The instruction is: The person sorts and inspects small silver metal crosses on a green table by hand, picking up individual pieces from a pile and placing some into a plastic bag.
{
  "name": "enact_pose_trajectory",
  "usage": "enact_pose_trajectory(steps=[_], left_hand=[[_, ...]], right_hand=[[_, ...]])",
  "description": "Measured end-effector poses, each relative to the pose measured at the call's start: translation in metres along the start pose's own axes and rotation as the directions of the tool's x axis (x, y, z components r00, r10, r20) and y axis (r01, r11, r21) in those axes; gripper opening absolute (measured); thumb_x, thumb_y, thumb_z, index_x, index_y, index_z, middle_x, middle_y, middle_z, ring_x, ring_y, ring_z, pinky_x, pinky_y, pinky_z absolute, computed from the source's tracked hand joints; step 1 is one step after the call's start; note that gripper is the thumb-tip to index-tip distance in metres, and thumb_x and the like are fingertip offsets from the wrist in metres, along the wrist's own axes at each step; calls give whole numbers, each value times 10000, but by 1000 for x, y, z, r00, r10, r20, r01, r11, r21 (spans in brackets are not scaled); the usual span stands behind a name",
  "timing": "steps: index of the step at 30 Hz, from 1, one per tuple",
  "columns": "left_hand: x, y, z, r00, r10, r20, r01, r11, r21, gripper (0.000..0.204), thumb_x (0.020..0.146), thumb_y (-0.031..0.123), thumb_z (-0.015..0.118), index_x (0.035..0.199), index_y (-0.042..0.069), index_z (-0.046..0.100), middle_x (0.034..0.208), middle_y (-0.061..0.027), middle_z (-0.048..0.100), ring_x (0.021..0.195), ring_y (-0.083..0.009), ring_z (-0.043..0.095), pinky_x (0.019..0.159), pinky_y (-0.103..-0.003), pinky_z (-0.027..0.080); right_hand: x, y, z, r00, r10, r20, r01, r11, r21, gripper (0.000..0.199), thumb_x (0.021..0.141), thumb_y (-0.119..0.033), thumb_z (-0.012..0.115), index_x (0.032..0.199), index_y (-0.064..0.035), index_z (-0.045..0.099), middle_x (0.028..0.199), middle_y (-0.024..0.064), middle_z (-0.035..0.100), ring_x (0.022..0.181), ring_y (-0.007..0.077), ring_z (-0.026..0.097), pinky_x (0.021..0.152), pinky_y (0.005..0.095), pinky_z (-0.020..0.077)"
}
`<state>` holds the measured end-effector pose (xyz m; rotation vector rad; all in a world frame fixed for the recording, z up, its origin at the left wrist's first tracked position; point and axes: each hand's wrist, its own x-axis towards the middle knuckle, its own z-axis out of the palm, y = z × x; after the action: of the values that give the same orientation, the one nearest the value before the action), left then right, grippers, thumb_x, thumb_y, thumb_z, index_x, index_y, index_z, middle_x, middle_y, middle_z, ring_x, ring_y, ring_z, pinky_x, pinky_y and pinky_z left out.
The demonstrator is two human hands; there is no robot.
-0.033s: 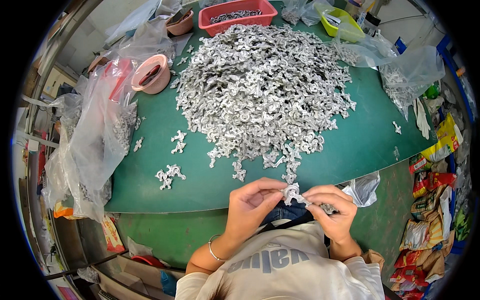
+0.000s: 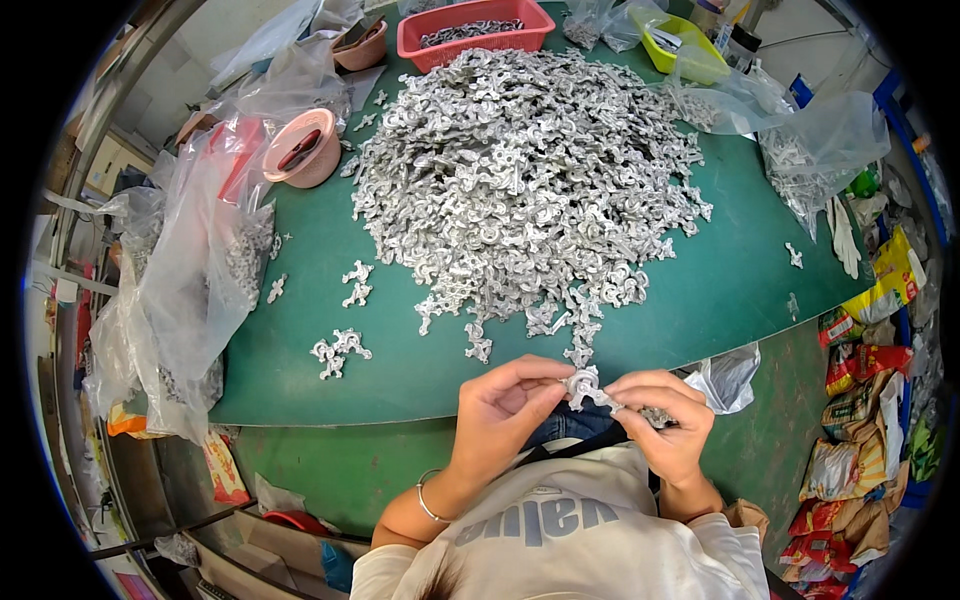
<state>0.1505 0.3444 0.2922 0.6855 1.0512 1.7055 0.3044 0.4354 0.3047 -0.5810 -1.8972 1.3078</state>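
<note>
**At the near edge of a green table (image 2: 410, 385), a silver metal part (image 2: 582, 382) is pinched from both sides**

Take a clock centred on the great pile of silver castings (image 2: 530, 170), twelve at the table's far side. The held part is close to six o'clock, just beyond the wearer's body. The left hand (image 2: 500, 408) grips its left end between thumb and forefinger, the other fingers curled; a bracelet (image 2: 427, 497) circles that wrist. The right hand (image 2: 680, 440) pinches the opposite end the same way. More silver metal (image 2: 656, 417) shows under the right fingers, but I cannot tell whether they hold it.

Loose castings (image 2: 341, 352) lie in a small cluster between seven and eight o'clock, well apart from the pile. Clear plastic bags (image 2: 200, 290) with metal pieces slump between eight and nine. A pink bowl (image 2: 318, 165) stands just past nine, a brownish bowl (image 2: 362, 55) near ten. Just past eleven, a red basket (image 2: 430, 50) contains darker small pieces. A yellow-green basket (image 2: 700, 62) sits between one and two. Toward three, another clear bag (image 2: 820, 165) holds thin silver pieces, with a white glove (image 2: 842, 238) just beside it. Around four, off the table, coloured packets (image 2: 845, 465) are heaped.
</note>
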Motion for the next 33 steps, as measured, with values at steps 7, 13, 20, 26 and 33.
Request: enact_pose_trajectory(steps=[7,13,20,26,33], left_hand=[[-4,-12,-27,991,-37,-129,47,996,80,187,782,-70,546,967,-64,521,881,-110,592,814,-134,575,731,-248,473],[-14,11,-120,778,435,-454,202,511,836,171,779,0,540,947,0,572,767,-94,592,716,-166,560,676,-271,442],[3,22,-173,777,607,-166,371,-230,900,389,770,112,577,1139,53,468,1244,-155,369,1163,-351,337,936,-524,275],[40,16,-200,862,461,-212,346,-228,910,496,769,179,596,1210,48,412,1274,-151,356,1178,-346,332,944,-551,263],[47,25,-203,918,384,-100,157,-122,980,349,724,60,595,1054,-12,507,977,-166,500,921,-327,468,807,-389,400]], right_hand=[[4,12,13,981,169,90,-169,986,-14,182,650,82,639,820,19,633,825,112,627,693,153,578,616,238,454],[3,55,22,976,207,-69,-218,912,-349,232,648,-6,690,859,22,598,564,90,449,483,165,410,477,283,354],[6,64,39,972,235,32,-146,700,-700,320,646,-128,720,885,-3,547,603,141,511,539,327,501,511,406,387],[4,63,36,951,305,-38,-248,690,-680,293,667,-109,701,893,-3,547,597,139,506,528,311,494,516,400,383],[3,69,32,977,211,-18,-162,693,-703,270,673,-106,695,878,5,559,574,134,482,508,298,470,504,392,370]])
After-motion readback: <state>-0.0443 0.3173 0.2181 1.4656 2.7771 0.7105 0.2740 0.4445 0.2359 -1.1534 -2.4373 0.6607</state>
